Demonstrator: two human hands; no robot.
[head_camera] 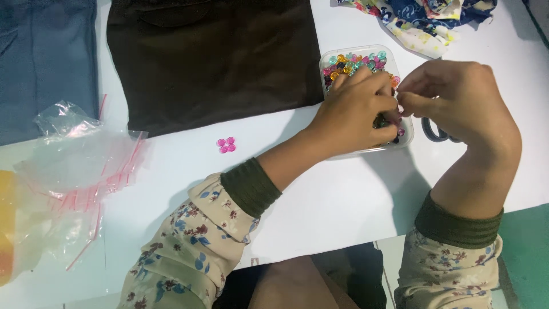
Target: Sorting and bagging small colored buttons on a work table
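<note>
A clear plastic box [328, 59] full of small colourful beads [354, 59] sits on the white table. My left hand [355, 111] rests over the box with its fingers curled down among the beads. My right hand [460, 100] hovers at the box's right edge, fingertips pinched together against the left fingers; what they pinch is too small to make out. A small cluster of pink beads [226, 145] lies alone on the table to the left of my left wrist.
A dark brown garment [211, 57] and a blue garment [46, 63] lie at the back. Clear zip bags [74, 166] with red seals pile at the left. Floral fabric [423, 17] lies at the back right. Scissor handles [434, 130] peek out under my right hand.
</note>
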